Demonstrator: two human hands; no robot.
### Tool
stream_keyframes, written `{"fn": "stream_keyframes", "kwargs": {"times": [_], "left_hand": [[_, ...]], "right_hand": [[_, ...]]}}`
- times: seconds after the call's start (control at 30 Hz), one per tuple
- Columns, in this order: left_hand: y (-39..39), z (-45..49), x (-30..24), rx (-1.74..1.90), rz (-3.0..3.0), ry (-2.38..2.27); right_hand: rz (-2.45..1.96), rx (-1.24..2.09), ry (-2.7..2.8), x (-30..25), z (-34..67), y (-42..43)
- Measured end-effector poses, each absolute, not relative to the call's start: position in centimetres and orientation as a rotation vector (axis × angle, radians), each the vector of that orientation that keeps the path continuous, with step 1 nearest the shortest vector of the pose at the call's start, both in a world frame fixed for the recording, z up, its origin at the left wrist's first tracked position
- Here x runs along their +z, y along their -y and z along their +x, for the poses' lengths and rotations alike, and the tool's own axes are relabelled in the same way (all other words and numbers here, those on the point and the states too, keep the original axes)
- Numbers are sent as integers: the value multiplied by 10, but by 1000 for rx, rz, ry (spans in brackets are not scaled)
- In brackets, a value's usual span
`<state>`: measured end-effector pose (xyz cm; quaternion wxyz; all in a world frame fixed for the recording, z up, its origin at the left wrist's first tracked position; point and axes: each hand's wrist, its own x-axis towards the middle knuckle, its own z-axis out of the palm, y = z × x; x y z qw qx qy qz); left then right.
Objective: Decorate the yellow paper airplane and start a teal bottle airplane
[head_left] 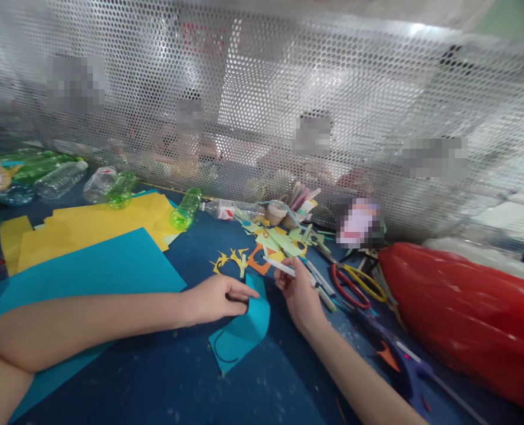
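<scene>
My left hand (220, 298) holds the edge of a small strip of blue paper (251, 321) between thumb and fingers. The strip curls up in the middle, and a curved dark line is drawn on its near end. In my right hand (301, 292) is a white marker (278, 265), its tip pointing left, above the table and apart from the strip. Beneath my left forearm lies a large blue sheet (107, 268). Orange paper (258, 260) and yellow paper scraps (238, 258) lie just beyond my hands.
Red-handled scissors (349, 288), a blue glue gun (401, 360) and a red plastic bag (457, 313) are on the right. Yellow sheets (98, 221) and several plastic bottles (186, 208) lie at the back left. A perforated metal screen (253, 88) runs behind, with people beyond it.
</scene>
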<state>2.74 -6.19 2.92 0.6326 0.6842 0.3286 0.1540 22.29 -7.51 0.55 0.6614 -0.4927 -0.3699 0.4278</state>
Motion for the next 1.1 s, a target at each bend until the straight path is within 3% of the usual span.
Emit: {"fn": "stream_keyframes", "kwargs": {"times": [0.47, 1.1], "left_hand": [[61, 22, 34, 443, 2332, -714], [73, 17, 21, 67, 2922, -609]], "right_hand": [[-1177, 977, 1010, 5, 221, 79], [-1217, 918, 1068, 3, 220, 78]]}}
